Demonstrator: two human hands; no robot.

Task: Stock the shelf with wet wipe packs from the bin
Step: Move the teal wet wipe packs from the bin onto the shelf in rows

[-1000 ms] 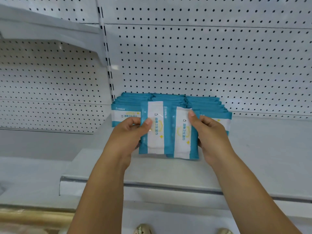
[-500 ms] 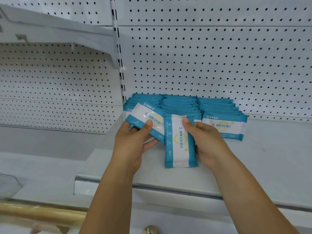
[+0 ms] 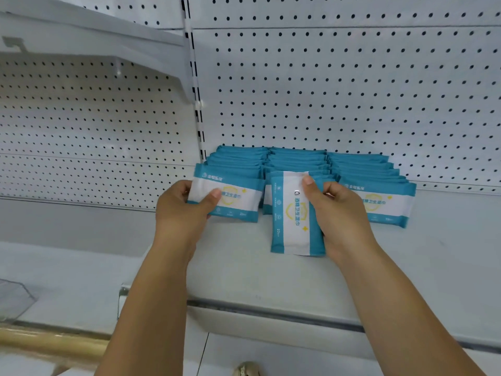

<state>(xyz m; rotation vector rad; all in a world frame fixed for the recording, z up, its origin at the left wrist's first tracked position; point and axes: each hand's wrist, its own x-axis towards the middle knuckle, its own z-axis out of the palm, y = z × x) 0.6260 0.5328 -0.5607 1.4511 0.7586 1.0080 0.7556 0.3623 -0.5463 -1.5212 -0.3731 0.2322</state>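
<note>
Wet wipe packs stand in three rows on the white shelf, against the pegboard. The left hand grips a crosswise pack at the front of the left row. The right hand pinches a lengthwise pack before the middle row.

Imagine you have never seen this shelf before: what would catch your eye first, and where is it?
The teal-and-white packs stand out first, lined in three rows at the back of the white shelf, against the pegboard wall. In front of them, the left hand holds a sideways pack at the left row, while the right hand holds a second pack turned on end before the middle row.
</note>
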